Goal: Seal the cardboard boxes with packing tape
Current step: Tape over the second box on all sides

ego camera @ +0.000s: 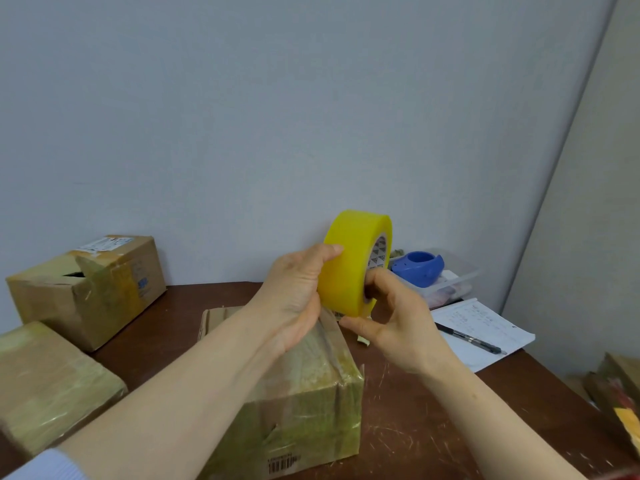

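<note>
- A scratched dark brown table [415,427] stands against a plain pale grey wall [277,116].
- The yellow tape roll [349,265] is held upright in the air above the far end of the middle box [311,403], with its printed core facing right.
- The roll's loose end cannot be made out, and the far side of the roll is hidden.
- The left hand [294,296] grips the roll's outer band. Its thumb lies across the yellow face and its fingers are hidden behind the roll.
- The right hand [398,323] holds the roll from the core side, with a curled finger hooked into the core and the thumb stretched under the roll's lower edge.
- Both forearms reach in from the lower edge, and the left one covers much of the middle box's taped top.
- A second box [90,289] with a torn top flap sits far left by the wall.
- A third box [45,382], wrapped in tape, is cut off by the left edge.
- To the right, a blue tape cutter [419,268] rests in a clear plastic tray [460,278].
- Just in front of the tray, a pen [471,338] lies on a written sheet [485,327].
- More cardboard [620,393] is cut off at the right edge and is too blurred to identify.
</note>
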`<action>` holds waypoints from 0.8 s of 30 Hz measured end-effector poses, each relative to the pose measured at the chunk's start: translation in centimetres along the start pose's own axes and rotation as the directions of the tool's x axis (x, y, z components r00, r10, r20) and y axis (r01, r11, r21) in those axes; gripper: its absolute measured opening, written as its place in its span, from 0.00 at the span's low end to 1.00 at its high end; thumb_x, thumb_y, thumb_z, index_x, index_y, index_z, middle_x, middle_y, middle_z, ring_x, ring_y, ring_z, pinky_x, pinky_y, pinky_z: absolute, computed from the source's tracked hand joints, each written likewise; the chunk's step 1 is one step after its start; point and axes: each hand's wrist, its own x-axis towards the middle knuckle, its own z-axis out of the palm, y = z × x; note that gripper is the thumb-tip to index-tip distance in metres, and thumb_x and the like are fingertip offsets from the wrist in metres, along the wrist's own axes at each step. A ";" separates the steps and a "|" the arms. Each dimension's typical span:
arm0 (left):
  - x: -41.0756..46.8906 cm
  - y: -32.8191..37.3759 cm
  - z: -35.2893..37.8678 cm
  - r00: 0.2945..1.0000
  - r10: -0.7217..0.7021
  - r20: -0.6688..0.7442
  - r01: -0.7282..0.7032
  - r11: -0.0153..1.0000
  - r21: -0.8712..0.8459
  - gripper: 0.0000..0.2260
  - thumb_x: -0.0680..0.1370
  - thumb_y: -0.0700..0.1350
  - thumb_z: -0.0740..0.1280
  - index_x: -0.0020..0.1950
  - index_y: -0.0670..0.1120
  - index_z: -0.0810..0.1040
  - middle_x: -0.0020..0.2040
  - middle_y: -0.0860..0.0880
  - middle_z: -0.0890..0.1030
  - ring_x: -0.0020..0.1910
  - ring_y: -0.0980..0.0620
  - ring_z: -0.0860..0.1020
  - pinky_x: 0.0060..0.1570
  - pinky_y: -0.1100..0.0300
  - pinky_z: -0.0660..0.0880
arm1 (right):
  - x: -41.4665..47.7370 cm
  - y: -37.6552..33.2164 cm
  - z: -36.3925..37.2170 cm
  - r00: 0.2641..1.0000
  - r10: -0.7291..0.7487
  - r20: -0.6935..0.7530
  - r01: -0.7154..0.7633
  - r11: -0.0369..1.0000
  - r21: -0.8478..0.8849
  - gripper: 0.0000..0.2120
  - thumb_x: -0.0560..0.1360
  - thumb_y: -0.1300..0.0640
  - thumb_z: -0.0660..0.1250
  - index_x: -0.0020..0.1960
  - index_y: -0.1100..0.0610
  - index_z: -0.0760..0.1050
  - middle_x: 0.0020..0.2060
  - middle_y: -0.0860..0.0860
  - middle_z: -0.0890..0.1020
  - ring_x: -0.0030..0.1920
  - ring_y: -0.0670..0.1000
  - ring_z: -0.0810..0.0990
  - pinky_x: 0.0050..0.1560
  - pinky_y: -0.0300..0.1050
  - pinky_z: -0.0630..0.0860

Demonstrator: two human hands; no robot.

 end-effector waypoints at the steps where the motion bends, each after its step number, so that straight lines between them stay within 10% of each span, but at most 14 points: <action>1: -0.1 -0.1 0.0 1.000 -0.003 -0.003 0.003 1.000 -0.011 0.06 0.73 0.38 0.67 0.45 0.36 0.79 0.40 0.39 0.83 0.38 0.45 0.82 0.36 0.52 0.81 | 0.1 -0.1 0.0 1.000 0.010 0.027 -0.011 0.999 0.049 0.15 0.66 0.61 0.77 0.48 0.55 0.75 0.39 0.44 0.78 0.42 0.44 0.76 0.44 0.41 0.74; 6: -0.6 -0.5 -0.2 0.999 0.042 -0.014 -0.040 0.993 0.110 0.04 0.74 0.36 0.65 0.43 0.38 0.79 0.38 0.41 0.81 0.37 0.48 0.80 0.37 0.55 0.77 | 0.9 -1.2 -0.1 0.980 0.147 0.134 -0.199 0.747 0.634 0.17 0.65 0.56 0.76 0.53 0.50 0.80 0.51 0.50 0.84 0.54 0.51 0.82 0.55 0.46 0.78; 11: -0.6 0.2 -0.2 0.999 0.044 -0.019 -0.042 0.994 0.101 0.06 0.75 0.38 0.65 0.48 0.35 0.77 0.43 0.38 0.81 0.40 0.45 0.80 0.39 0.54 0.79 | 0.6 -1.0 0.2 0.997 0.060 0.054 -0.068 0.984 0.163 0.11 0.68 0.60 0.76 0.46 0.56 0.76 0.39 0.48 0.80 0.43 0.47 0.78 0.45 0.41 0.76; 16: -0.3 0.7 -0.2 0.999 0.051 -0.017 -0.049 0.993 0.104 0.04 0.74 0.38 0.65 0.42 0.37 0.78 0.40 0.40 0.81 0.37 0.47 0.81 0.38 0.56 0.79 | 0.5 -0.9 0.1 0.998 0.006 0.065 0.004 0.987 -0.158 0.14 0.69 0.60 0.75 0.45 0.51 0.70 0.38 0.39 0.72 0.39 0.36 0.71 0.38 0.29 0.67; 21: -0.7 -0.2 -0.4 0.998 0.046 -0.036 -0.039 0.985 0.167 0.04 0.74 0.35 0.64 0.42 0.38 0.79 0.38 0.41 0.80 0.37 0.47 0.79 0.36 0.55 0.76 | 1.2 -2.0 -0.2 0.968 0.190 0.161 -0.249 0.771 0.586 0.16 0.66 0.56 0.77 0.52 0.53 0.79 0.48 0.51 0.85 0.52 0.50 0.83 0.51 0.43 0.80; 24: -0.8 -0.1 -0.4 0.997 0.059 -0.049 -0.049 0.982 0.182 0.05 0.74 0.35 0.64 0.41 0.39 0.80 0.38 0.41 0.81 0.39 0.46 0.79 0.42 0.52 0.75 | 1.3 -1.8 -0.1 0.978 0.167 0.122 -0.207 0.813 0.543 0.18 0.64 0.53 0.74 0.53 0.54 0.78 0.50 0.51 0.85 0.54 0.51 0.82 0.55 0.50 0.79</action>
